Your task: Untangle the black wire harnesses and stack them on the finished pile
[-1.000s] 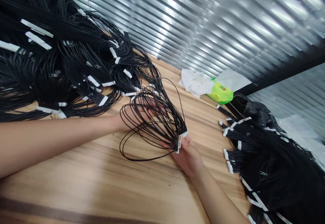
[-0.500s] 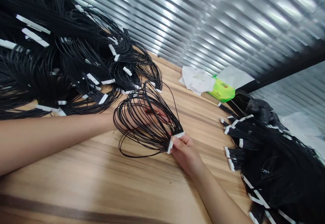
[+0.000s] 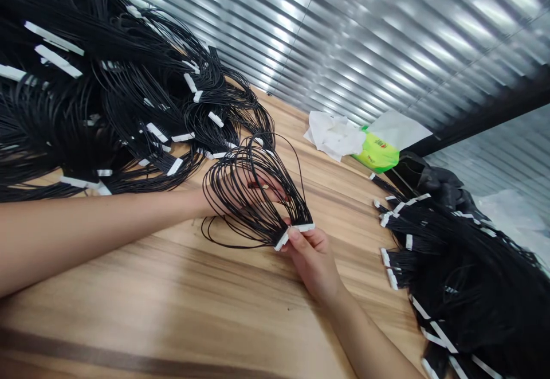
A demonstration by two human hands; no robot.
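A wiring harness (image 3: 253, 195) of many thin black wires, bent into a loop, is held above the wooden table. Its two white connectors (image 3: 304, 227) meet at an angle at the right end of the loop. My right hand (image 3: 311, 253) pinches them where they meet, thumb on top. Behind and among the wires is my left hand (image 3: 270, 184), its fingers curled around part of the bundle. The wires cover much of that hand, so its exact grip is partly hidden.
A large heap of similar black harnesses (image 3: 129, 92) lies at the left. Another pile (image 3: 476, 287) is on the right. At the back are crumpled white tissue (image 3: 333, 133) and a green packet (image 3: 378, 152). A corrugated metal wall (image 3: 322, 35) rises behind the wooden table (image 3: 206, 310).
The wire loop has shifted slightly right and drawn narrower. The nearer white connector has turned from steep to more slanting, so the two connectors lie closer to one line. Both hands keep their places.
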